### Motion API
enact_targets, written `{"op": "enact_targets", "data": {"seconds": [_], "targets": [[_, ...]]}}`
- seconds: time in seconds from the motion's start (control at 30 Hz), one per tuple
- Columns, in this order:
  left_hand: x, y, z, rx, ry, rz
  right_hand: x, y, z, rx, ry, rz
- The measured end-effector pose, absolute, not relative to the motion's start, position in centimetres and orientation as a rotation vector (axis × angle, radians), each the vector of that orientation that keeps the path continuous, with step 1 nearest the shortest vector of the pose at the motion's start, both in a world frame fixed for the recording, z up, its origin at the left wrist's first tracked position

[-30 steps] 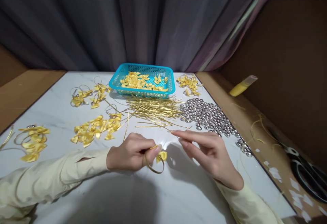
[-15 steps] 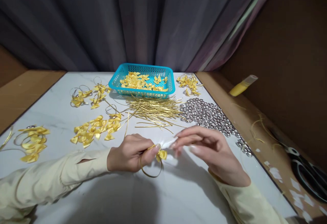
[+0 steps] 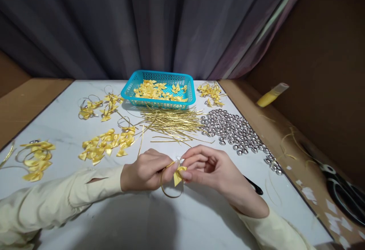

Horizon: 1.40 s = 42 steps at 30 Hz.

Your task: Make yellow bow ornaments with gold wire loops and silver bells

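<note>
My left hand (image 3: 154, 170) is closed, pinching a yellow satin ribbon bow (image 3: 178, 178) between thumb and forefinger. A thin gold wire tie (image 3: 172, 196) curves in a loop below the bow. From the other side, my right hand (image 3: 207, 166) has its thumb on the bow's right edge, with the forefinger bent above it. A small whitish scrap (image 3: 179, 159) shows between the two sets of fingertips; what it is I cannot make out. Past my hands lies a heap of gold wire ties (image 3: 173, 122). A spread of silvery beads (image 3: 230, 128) sits to its right.
A blue basket (image 3: 131, 86) of yellow bows stands at the back. Loose bows (image 3: 107, 143) and looped bows (image 3: 38, 160) lie left. Black-handled scissors (image 3: 342, 195), paper scraps (image 3: 309, 193) and a yellow tube (image 3: 272, 95) are on the right. A black object (image 3: 253, 185) is partly behind my right wrist.
My right hand has come left and its fingertips now meet the bow. The bow has turned, with one tail pointing down. My left hand has hardly moved.
</note>
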State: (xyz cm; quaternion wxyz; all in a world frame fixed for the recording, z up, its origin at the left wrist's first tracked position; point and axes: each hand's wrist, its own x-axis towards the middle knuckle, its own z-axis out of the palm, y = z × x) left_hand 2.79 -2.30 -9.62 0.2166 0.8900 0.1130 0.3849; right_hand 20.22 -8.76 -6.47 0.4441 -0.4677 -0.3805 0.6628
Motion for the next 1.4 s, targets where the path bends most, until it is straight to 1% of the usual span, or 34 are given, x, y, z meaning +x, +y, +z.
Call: {"op": "enact_targets", "data": {"seconds": [0.13,0.23,0.43,0.53,0.6,0.77,0.9,1.03,1.27,1.4], "targets": [[2.8,-2.3,-10.0,2.459,0.294,1.095,20.1,-8.7,-6.7,-1.16,-0.913,1.664],[2.9,-2.4,-10.0,2.459,0.331,1.044,20.1,-8.8,-6.9,-1.17,-0.942,1.643],[2.8,-2.9,-9.5,2.331,0.611,0.769,19.6,-9.2,-7.1,-1.298,-1.173,1.332],[2.8,-2.9,-9.3,2.266,0.652,0.694,19.5,-9.3,-7.1,-1.305,-1.269,1.248],[2.8,-2.9,-9.3,2.271,0.636,0.728,19.6,-9.2,-6.9,-1.283,-1.292,1.264],[2.8,-2.3,-9.7,2.341,0.57,0.807,20.2,-8.9,-6.6,-1.235,-1.235,1.457],[2.8,-2.0,-10.2,2.388,0.446,0.878,20.1,-8.9,-6.9,-1.249,-1.237,1.435],[2.8,-2.0,-10.3,2.388,0.381,0.825,20.0,-9.0,-7.2,-1.277,-1.285,1.411],[2.8,-2.0,-10.2,2.293,0.31,0.785,20.3,-8.8,-6.5,-1.251,-1.167,1.56],[2.6,-1.5,-9.8,2.232,0.224,0.645,20.7,-8.7,-6.3,-1.247,-1.144,1.564]]}}
